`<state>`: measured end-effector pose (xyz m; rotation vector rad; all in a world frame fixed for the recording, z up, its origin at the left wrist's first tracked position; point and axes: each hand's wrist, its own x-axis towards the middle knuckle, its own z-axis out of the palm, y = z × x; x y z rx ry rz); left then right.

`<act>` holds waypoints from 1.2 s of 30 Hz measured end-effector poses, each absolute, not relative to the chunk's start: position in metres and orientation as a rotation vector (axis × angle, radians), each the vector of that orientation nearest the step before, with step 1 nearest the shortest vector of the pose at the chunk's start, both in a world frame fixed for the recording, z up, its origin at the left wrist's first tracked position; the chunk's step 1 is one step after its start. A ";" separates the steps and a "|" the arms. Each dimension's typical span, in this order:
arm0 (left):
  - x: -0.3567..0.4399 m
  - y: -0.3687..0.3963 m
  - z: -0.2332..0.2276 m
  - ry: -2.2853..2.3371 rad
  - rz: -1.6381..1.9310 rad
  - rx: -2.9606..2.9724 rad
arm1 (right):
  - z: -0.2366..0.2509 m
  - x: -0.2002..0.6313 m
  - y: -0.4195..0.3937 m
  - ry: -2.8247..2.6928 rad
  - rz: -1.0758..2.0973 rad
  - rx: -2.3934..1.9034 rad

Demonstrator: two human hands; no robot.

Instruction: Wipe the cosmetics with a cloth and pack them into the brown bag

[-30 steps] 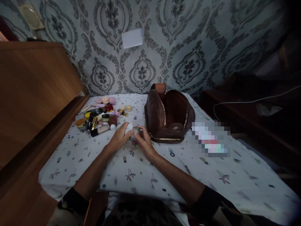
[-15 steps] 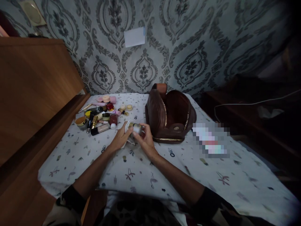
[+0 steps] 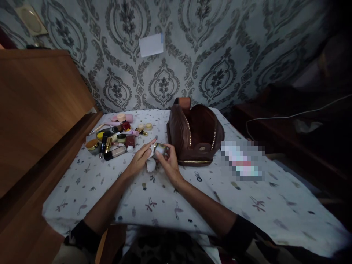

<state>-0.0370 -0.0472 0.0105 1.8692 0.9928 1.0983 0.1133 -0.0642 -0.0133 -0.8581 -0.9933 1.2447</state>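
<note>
Just in front of the brown bag, a small round jar (image 3: 161, 149) sits in the right hand (image 3: 169, 165), whose fingers curl round its far side and hold it slightly above the cloth. The left hand (image 3: 139, 161) lies close beside it with fingers stretched out flat, the tips reaching towards the jar's near-left side; beneath those fingers a white wad (image 3: 150, 165), perhaps cotton or tissue, rests on the cloth, and whether the hand grips it I cannot tell. The jar looks pale and glossy with a metallic sheen on top.

The brown bag (image 3: 194, 135) stands near the far middle of the desk, zipped open, its mouth turned towards the person; the inside is dark and nothing in it can be made out. It looks like soft leather with gold zip teeth and a round metal stud on the front.

Towards the far-left corner lies a heap of cosmetics (image 3: 115, 137): small round pots, slim dark tubes, a pink case, gold caps, all touching or overlapping. The desk (image 3: 154, 205) is covered by a white cloth printed with small scattered figures. A wooden board (image 3: 38, 117) runs along the left edge.
</note>
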 end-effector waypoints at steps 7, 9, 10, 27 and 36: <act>-0.043 -0.043 0.017 0.903 1.067 1.947 | -0.008 0.116 -0.065 -0.889 1.350 -0.908; -0.043 -0.043 0.018 0.910 1.067 1.988 | -0.007 0.115 -0.065 -0.861 1.421 -0.916; -0.044 -0.043 0.018 0.923 1.064 2.010 | -0.007 0.115 -0.064 -0.858 1.455 -0.926; -0.042 -0.058 0.010 1.150 1.148 2.059 | 0.009 0.115 -0.067 -0.825 1.895 -1.095; -0.032 -0.054 0.018 1.109 1.285 1.648 | -0.005 0.112 -0.067 -0.893 1.754 -0.899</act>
